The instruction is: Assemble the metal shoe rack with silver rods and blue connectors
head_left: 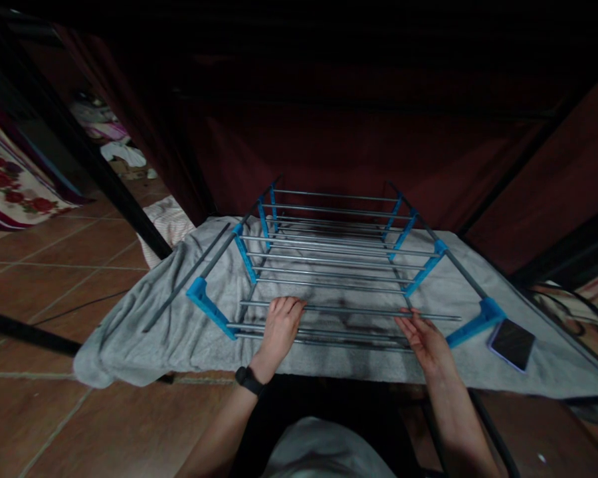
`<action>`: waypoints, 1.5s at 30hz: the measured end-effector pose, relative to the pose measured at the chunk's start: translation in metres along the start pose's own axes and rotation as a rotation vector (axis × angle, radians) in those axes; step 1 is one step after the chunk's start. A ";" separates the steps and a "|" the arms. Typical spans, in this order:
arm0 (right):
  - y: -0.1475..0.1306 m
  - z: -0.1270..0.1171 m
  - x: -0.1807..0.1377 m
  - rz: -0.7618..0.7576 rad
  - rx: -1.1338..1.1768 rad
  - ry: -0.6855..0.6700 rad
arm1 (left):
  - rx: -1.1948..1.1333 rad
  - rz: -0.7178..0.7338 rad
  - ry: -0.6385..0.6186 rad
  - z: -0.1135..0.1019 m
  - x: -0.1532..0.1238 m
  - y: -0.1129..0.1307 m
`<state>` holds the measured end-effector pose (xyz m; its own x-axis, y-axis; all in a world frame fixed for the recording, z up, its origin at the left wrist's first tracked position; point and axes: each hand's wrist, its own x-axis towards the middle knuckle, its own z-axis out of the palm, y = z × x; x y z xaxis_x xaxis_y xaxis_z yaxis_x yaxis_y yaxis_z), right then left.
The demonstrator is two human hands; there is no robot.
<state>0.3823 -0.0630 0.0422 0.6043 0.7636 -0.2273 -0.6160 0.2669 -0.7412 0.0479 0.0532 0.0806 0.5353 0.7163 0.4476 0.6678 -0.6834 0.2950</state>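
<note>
A partly assembled rack point(329, 259) of thin grey metal tubes and blue plastic connectors lies on a grey blanket. Across its near end runs a separate metal tube point(351, 309). My left hand point(282, 322), with a dark band at the wrist, is closed around this tube near its left end. Further right, my right hand point(423, 338) pinches the same tube between thumb and fingers. Just below it, other tubes run toward the left blue connector point(212, 309). The right blue connector point(478, 322) stands beyond my right hand. My hands partly cover the lower tubes.
Another loose metal tube point(187, 279) rests on the blanket point(129, 338) at the left. A phone point(512, 344) lies by the right connector. Dark bed-frame posts point(114, 179) and a maroon curtain point(299, 153) surround the blanket. Brown floor tiles point(34, 285) show at the left.
</note>
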 end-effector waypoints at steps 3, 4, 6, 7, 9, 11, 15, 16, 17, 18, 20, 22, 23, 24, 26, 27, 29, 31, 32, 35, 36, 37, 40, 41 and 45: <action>0.000 0.001 -0.001 -0.007 -0.006 0.011 | 0.008 0.013 -0.043 0.003 0.000 -0.004; 0.000 0.001 -0.001 -0.007 -0.011 0.018 | 0.012 0.013 -0.054 0.004 0.000 -0.004; -0.001 0.002 -0.002 0.000 -0.015 0.029 | 0.026 0.013 -0.074 0.006 0.000 -0.006; -0.001 0.002 -0.002 0.007 -0.017 0.033 | 0.032 0.013 -0.083 0.006 0.000 -0.007; -0.001 0.003 -0.003 0.018 -0.030 0.034 | 0.037 0.010 -0.094 0.007 0.001 -0.008; -0.002 0.004 -0.004 0.013 -0.050 0.037 | 0.037 0.009 -0.102 0.008 0.002 -0.010; -0.004 0.007 -0.008 -0.030 -0.101 0.028 | 0.033 0.007 -0.127 0.008 0.006 -0.011; -0.004 0.008 -0.009 -0.034 -0.115 0.021 | 0.028 0.004 -0.135 0.008 0.007 -0.011; -0.004 0.008 -0.009 -0.036 -0.128 0.017 | 0.022 0.000 -0.143 0.008 0.008 -0.012; -0.004 0.008 -0.010 -0.037 -0.135 0.017 | 0.015 -0.004 -0.152 0.008 0.008 -0.012; -0.004 0.008 -0.009 -0.030 -0.126 0.031 | 0.005 -0.015 -0.172 0.008 0.010 -0.012; -0.003 0.006 -0.007 -0.013 -0.094 0.050 | -0.005 -0.018 -0.186 0.008 0.011 -0.012; -0.003 0.005 -0.006 -0.003 -0.076 0.057 | -0.012 -0.020 -0.188 0.008 0.011 -0.012; -0.003 0.004 -0.005 0.008 -0.061 0.062 | -0.020 -0.023 -0.189 0.008 0.011 -0.012; -0.002 0.002 -0.004 0.017 -0.050 0.060 | -0.038 -0.032 -0.194 0.008 0.012 -0.011; -0.002 0.002 -0.004 0.014 -0.054 0.055 | -0.048 -0.038 -0.201 0.008 0.012 -0.011; -0.002 0.001 -0.004 0.007 -0.064 0.043 | -0.062 -0.050 -0.215 0.008 0.012 -0.010; -0.002 0.001 -0.004 0.004 -0.065 0.036 | -0.068 -0.059 -0.224 0.008 0.013 -0.010; -0.002 0.001 -0.003 0.003 -0.063 0.036 | -0.069 -0.063 -0.226 0.008 0.013 -0.010; -0.002 0.000 -0.002 0.004 -0.054 0.029 | -0.106 -0.074 -0.220 0.009 0.012 -0.010; -0.001 0.000 -0.002 0.006 -0.052 0.024 | -0.128 -0.079 -0.214 0.009 0.012 -0.010; -0.001 0.000 -0.001 0.009 -0.049 0.020 | -0.146 -0.083 -0.208 0.009 0.012 -0.010; -0.002 -0.001 0.000 0.013 -0.033 0.016 | -0.182 -0.098 -0.196 0.009 0.012 -0.009; -0.002 -0.001 0.000 0.011 -0.027 0.018 | -0.196 -0.105 -0.191 0.009 0.012 -0.009; -0.001 -0.002 0.002 0.004 -0.022 0.013 | -0.229 -0.122 -0.188 0.008 0.012 -0.008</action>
<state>0.3850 -0.0633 0.0411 0.6085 0.7569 -0.2383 -0.6071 0.2507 -0.7540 0.0530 0.0686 0.0765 0.5586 0.7939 0.2400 0.6105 -0.5895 0.5290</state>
